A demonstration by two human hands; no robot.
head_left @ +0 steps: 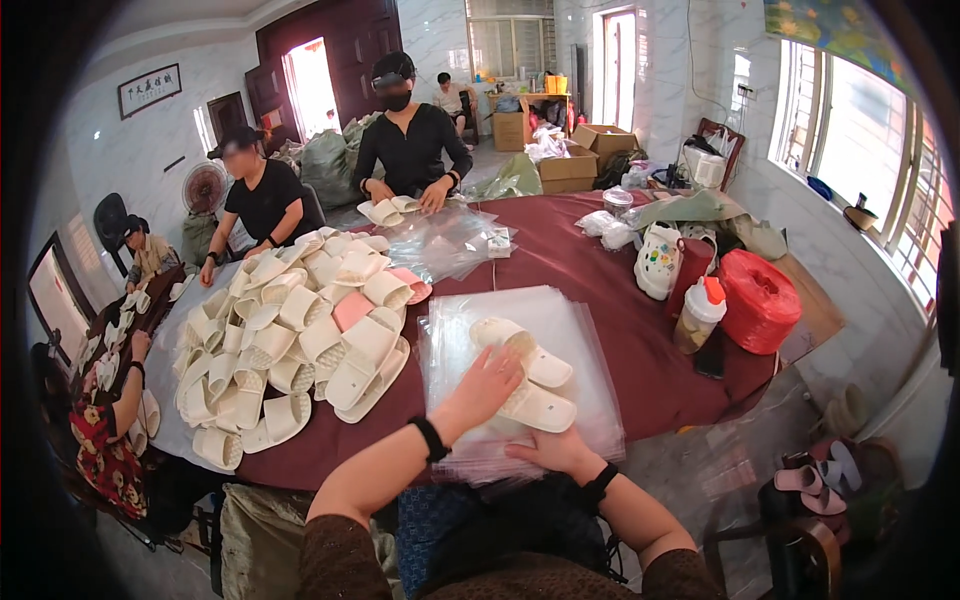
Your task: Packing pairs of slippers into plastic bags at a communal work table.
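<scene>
"Cream slippers (545,405): where were they located?"
"On the clear bag stack (595,425); the slipper heap (300,320) lay left of it."
"Finger state?"
"Left hand (475,390): extended over the slippers. Right hand (560,450): part-open at the stack's near side. Neither grip could be confirmed."

On the stack of clear bags (598,400), the left hand (482,388) covers part of the cream slippers (538,402), and the right hand's (555,452) fingertips are hidden at their near end; its grip is unclear. Left of the stack, upper slippers in the heap (300,325) mostly hide lower ones. Beyond the stack, a white card's (498,243) print is too small to read.
</scene>
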